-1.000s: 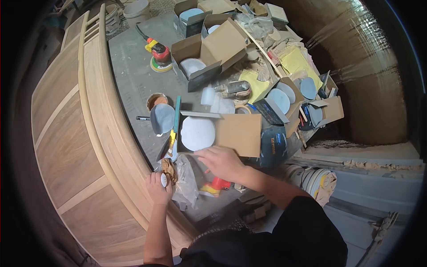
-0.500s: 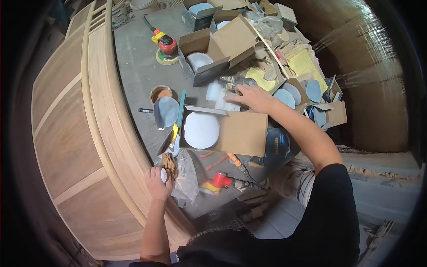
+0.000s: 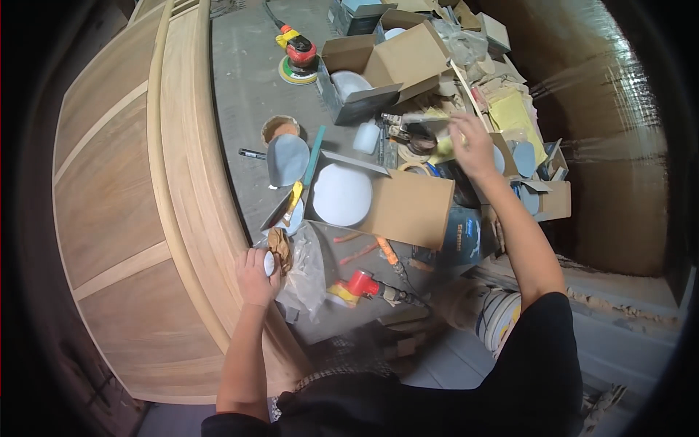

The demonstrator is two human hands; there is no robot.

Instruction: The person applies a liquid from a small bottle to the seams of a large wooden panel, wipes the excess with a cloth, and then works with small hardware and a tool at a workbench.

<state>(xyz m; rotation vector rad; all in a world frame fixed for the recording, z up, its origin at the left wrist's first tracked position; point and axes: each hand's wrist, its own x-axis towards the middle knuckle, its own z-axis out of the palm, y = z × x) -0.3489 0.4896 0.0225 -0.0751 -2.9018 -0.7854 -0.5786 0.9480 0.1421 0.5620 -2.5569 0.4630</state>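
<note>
My left hand [image 3: 255, 278] is closed around a small item with a white round end [image 3: 269, 264], by the edge of the wooden panel door [image 3: 127, 207]. A crumpled brown paper [image 3: 279, 251] and a clear plastic bag [image 3: 302, 273] lie beside it. Over the clutter behind the open box, my right hand [image 3: 472, 146] has bent fingers around something pale and blurred that I cannot make out. A white plastic bottle [image 3: 366, 136] and tape rolls [image 3: 415, 167] lie near it. The open box [image 3: 415, 207] holds white sanding discs [image 3: 341, 194].
A red and black orbital sander [image 3: 299, 54] stands at the back left. Another red air tool [image 3: 362, 282] lies near the front. More disc boxes [image 3: 364, 73] and yellow sheets [image 3: 513, 116] crowd the back right. A tub of orange-brown paste [image 3: 279, 130] sits beside a grey disc [image 3: 287, 159].
My right hand has lifted and moved right from the pale items behind the open box. The white bottle now shows there. My left hand keeps its grip, and the view has shifted slightly.
</note>
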